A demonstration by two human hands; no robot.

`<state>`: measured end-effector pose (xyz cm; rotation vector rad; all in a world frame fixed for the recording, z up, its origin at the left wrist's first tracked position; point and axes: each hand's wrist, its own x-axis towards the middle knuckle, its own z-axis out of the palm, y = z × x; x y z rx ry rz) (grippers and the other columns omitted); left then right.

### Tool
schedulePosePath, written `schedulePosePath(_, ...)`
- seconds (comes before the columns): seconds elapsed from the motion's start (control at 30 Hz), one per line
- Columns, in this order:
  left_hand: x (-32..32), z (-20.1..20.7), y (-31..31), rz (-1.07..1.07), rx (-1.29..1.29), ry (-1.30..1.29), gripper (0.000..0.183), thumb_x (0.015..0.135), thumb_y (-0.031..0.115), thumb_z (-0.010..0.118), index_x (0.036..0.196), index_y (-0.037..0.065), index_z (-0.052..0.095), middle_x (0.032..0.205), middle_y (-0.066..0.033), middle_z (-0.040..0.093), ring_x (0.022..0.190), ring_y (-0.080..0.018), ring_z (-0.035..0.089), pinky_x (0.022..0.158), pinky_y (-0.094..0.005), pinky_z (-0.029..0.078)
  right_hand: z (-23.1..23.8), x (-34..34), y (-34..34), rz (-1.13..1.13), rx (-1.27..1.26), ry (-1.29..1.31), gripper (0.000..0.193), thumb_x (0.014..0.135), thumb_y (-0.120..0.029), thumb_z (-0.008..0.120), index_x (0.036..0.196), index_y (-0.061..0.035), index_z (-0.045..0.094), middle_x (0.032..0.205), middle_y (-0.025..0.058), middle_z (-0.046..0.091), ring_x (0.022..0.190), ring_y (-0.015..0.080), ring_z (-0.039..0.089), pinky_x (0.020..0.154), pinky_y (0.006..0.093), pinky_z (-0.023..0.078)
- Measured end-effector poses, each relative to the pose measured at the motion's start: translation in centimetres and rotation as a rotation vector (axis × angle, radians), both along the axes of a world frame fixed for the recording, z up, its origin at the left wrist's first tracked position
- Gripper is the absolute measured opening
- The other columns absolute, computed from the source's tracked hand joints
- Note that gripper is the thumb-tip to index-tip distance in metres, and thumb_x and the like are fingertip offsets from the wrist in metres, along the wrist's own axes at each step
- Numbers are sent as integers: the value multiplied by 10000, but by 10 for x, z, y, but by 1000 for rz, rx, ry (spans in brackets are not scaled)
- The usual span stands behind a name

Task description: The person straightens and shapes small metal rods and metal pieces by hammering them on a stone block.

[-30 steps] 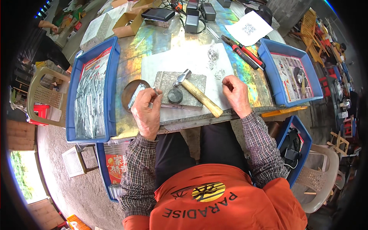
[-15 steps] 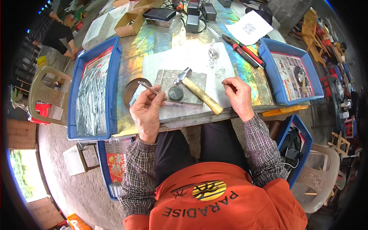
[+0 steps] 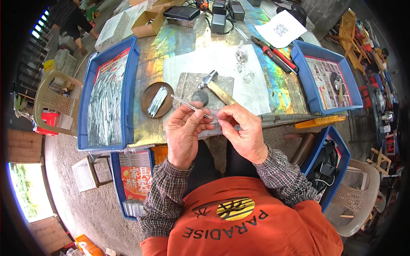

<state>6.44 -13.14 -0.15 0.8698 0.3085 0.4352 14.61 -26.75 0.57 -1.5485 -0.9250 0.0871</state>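
Both hands are raised above the near edge of the worktop (image 3: 153, 81). The left hand (image 3: 184, 132) pinches a thin metal rod (image 3: 191, 107) between thumb and forefinger; the rod slants up and to the left from the grip, its near end meeting the right hand (image 3: 242, 130). The right hand's fingers (image 3: 225, 114) are closed narrow at the rod's near end; whether they hold a separate small piece there cannot be told.

Beyond the hands, a grey stone slab (image 3: 188, 87) lies on a white sheet (image 3: 256, 91). A hammer (image 3: 215, 85) with a wooden handle rests across the slab, and a dark round disc (image 3: 200, 97) lies just beside its handle. To the left of the slab, a brown round dish (image 3: 147, 96) holds a few short metal strips (image 3: 157, 100). Farther left, a blue tray (image 3: 85, 106) is filled with many similar silver strips. A second blue tray (image 3: 303, 77) stands at the right, with red-handled pliers (image 3: 273, 54) near it.
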Motion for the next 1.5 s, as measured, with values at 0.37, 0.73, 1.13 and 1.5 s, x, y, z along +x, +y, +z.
schedulePosePath(0.37,-5,-2,-5,10,-71,-31,179,894,17,588,1063,-36,567,918,-137,659,770,-195,652,651,-323,576,-1,-8,3,7,16,6,189,797,105,585,940,-15,556,799,47,572,649,84,552,570,225,463)
schedulePosePath(0.73,-2,-12,-14,104,-43,-105,145,889,17,598,1027,-27,586,924,-123,660,764,-174,646,719,-304,545,-14,-11,6,-48,17,-40,142,804,109,580,894,2,552,827,46,592,732,89,603,628,222,503)
schedulePosePath(1.13,-11,-18,-10,70,-33,-39,142,892,32,600,1020,-30,593,924,-127,661,762,-170,650,697,-289,549,-11,-16,5,-85,-80,-63,93,806,35,639,853,-3,568,727,90,544,580,187,551,503,287,422)
schedulePosePath(1.5,1,-9,12,128,167,-34,123,904,22,574,1017,-26,566,909,-118,651,741,-150,640,686,-275,555,-3,-4,11,-85,-79,-77,97,797,32,649,855,-6,582,725,96,554,589,205,562,515,299,431)
